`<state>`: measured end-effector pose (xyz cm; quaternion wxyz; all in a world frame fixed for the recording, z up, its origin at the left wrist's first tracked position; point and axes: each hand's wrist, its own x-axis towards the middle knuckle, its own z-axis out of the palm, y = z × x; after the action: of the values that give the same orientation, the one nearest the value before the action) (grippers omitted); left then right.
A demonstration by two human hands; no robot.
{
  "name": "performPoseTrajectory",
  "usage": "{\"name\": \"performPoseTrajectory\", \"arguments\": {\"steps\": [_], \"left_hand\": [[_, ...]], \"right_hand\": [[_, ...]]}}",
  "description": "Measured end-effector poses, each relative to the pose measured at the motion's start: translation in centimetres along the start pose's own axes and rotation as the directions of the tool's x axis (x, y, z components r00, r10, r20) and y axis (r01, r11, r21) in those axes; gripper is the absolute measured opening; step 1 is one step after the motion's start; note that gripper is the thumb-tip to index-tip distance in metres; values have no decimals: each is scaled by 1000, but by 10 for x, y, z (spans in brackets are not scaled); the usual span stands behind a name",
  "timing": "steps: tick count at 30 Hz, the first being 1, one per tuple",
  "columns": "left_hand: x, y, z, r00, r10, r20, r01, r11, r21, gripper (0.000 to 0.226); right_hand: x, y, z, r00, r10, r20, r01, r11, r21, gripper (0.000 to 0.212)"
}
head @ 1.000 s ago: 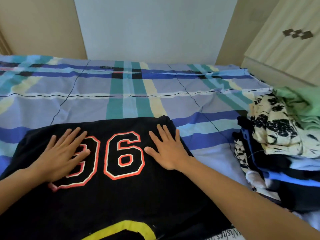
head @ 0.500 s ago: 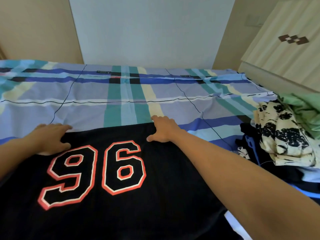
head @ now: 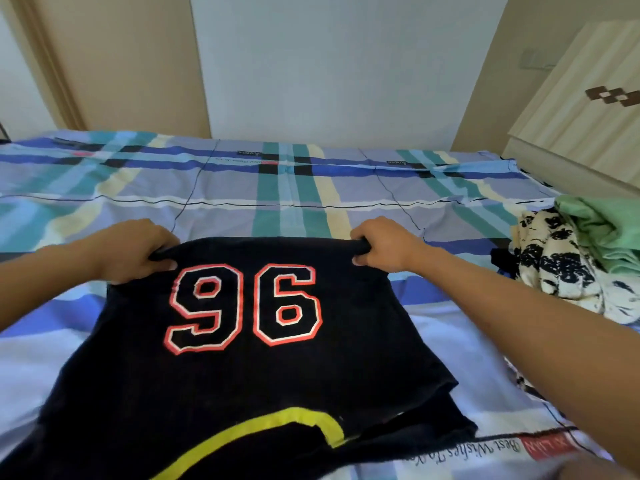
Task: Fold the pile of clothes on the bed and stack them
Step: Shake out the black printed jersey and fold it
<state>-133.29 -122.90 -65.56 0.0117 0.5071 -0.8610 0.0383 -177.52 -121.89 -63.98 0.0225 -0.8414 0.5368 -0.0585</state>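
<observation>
Fingers of left hand (head: 131, 251) and right hand (head: 382, 244) clench far edge of black "96" cotton shirt (head: 249, 358), lifted off plaid bed (head: 277, 188).

Both hands, left hand (head: 133, 251) at 9 o'clock and right hand (head: 382, 244) at 3, grip the black "96" shirt's (head: 249, 348) far edge above the plaid bed (head: 294, 188).

The bed (head: 242, 192) is covered in plaid of lilac, blue, teal and pale yellow. A black shirt (head: 242, 382) with a red-and-white "96" and a yellow band lies spread over its near part. At the right edge sits a heap of clothes (head: 554, 271): a cream garment with black print (head: 568, 282), with a green garment (head: 602, 230) just behind it.
</observation>
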Motion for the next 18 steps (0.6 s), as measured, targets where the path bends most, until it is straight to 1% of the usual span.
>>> {"name": "performPoseTrajectory", "arguments": {"steps": [1, 3, 5, 9, 11, 13, 14, 15, 16, 17, 18], "left_hand": [[-12, 7, -7, 1000, 26, -15, -26, 1000, 15, 25], [-40, 19, -19, 991, 93, -96, -89, 995, 38, 40], [-68, 31, -29, 978, 157, -139, -155, 988, 26, 43], [-123, 63, -37, 974, 218, -64, -219, 976, 2, 37], [-151, 84, -30, 959, 281, -30, -282, 958, -48, 23], [-175, 97, -13, 947, 321, 14, -320, 946, -42, 8], [-185, 101, -2, 942, 333, 35, -333, 943, -7, 10], [-193, 106, 7, 939, 334, 84, -338, 941, 30, 15], [-198, 112, 12, 936, 302, 182, -315, 948, 51, 19], [-202, 118, 12, 919, 228, 321, -256, 966, 47, 21], [-203, 124, 8, 866, 140, 480, -176, 984, 31, 22]], "right_hand": [[-11, -2, -4, 1000, -19, 5, 19, 1000, 23, 43], [-36, -7, -11, 998, -67, -5, 67, 996, 51, 46], [-63, -12, -15, 995, -96, -9, 96, 992, 78, 46], [-116, -25, -16, 987, -158, 26, 155, 982, 105, 46], [-139, -29, -7, 980, -174, 98, 164, 981, 101, 42], [-159, -29, 11, 967, -181, 177, 165, 981, 104, 34], [-168, -29, 21, 955, -185, 231, 166, 981, 102, 32], [-175, -30, 30, 931, -190, 311, 164, 981, 106, 32], [-182, -32, 38, 893, -193, 407, 155, 980, 125, 31], [-186, -36, 41, 842, -190, 505, 130, 980, 153, 28], [-189, -40, 41, 785, -184, 592, 91, 979, 184, 24]]}}
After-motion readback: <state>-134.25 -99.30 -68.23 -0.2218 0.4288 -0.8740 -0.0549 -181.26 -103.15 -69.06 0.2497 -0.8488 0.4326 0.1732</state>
